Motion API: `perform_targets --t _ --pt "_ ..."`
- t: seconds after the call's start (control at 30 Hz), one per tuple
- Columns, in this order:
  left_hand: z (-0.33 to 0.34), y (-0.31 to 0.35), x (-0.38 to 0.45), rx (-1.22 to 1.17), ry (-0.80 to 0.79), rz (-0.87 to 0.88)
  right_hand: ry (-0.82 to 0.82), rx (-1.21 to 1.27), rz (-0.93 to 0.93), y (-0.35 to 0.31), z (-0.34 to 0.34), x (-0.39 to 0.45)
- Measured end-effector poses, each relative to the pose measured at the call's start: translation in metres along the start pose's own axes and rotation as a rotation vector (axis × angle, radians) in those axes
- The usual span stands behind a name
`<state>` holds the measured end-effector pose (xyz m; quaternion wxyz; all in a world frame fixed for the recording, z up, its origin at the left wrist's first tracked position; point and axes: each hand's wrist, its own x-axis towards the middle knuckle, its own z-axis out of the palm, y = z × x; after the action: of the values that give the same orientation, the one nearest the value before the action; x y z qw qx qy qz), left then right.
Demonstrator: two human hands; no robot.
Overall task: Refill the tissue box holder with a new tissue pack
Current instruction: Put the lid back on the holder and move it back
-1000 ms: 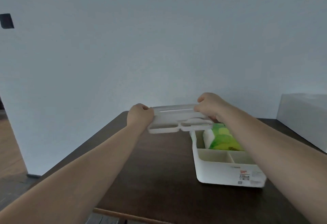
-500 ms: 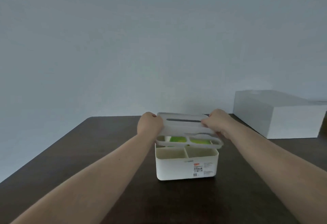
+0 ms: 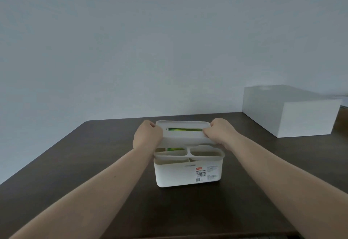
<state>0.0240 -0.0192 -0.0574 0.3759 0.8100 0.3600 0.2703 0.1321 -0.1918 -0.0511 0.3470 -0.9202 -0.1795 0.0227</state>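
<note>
A white tissue box holder (image 3: pixel 178 174) stands on the dark table, a label on its front wall. Its white lid (image 3: pixel 183 137) rests on top, tilted slightly with its far side a little raised. My left hand (image 3: pixel 146 138) grips the lid's left end and my right hand (image 3: pixel 220 133) grips its right end. A green tissue pack (image 3: pixel 183 129) shows through the lid's slot and again under the lid's near openings. The pack lies in the holder's rear compartment; most of it is hidden.
A large white box (image 3: pixel 290 112) stands at the back right of the dark table (image 3: pixel 75 163). A pale wall rises right behind the table's far edge. The table's left edge runs diagonally at the left.
The lid, held to the left of the holder a second ago, has come over the holder and lowered onto it. The view has swung so the holder sits centred.
</note>
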Motion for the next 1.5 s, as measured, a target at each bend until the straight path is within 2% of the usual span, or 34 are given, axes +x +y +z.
perform_targets --t 0.23,0.37,0.6,0.73,0.97,1.1,1.3,1.5 --pt "0.01 -0.015 0.001 -0.123 -0.016 -0.013 0.042 -0.164 -0.108 0.003 0.0 -0.002" --pt "0.012 -0.016 0.0 -0.202 -0.022 -0.037 0.067 -0.178 -0.154 0.008 0.003 -0.004" --pt "0.015 -0.017 0.007 -0.135 -0.136 -0.009 0.021 -0.331 -0.113 0.004 0.003 0.0" --pt "0.015 -0.017 0.009 -0.159 -0.172 -0.012 0.068 -0.376 -0.098 0.003 0.005 -0.001" --pt "0.02 -0.019 0.011 -0.116 -0.176 -0.011 -0.064 -0.147 0.02 -0.002 0.015 0.001" --pt "0.023 -0.019 0.017 -0.107 -0.184 -0.047 -0.063 -0.038 0.022 -0.002 0.013 0.004" --pt "0.021 -0.02 0.017 -0.078 -0.191 -0.024 -0.05 0.088 0.122 0.007 0.012 0.008" --pt "0.016 -0.02 0.006 -0.114 -0.185 -0.005 -0.041 0.174 0.064 0.0 0.015 -0.001"
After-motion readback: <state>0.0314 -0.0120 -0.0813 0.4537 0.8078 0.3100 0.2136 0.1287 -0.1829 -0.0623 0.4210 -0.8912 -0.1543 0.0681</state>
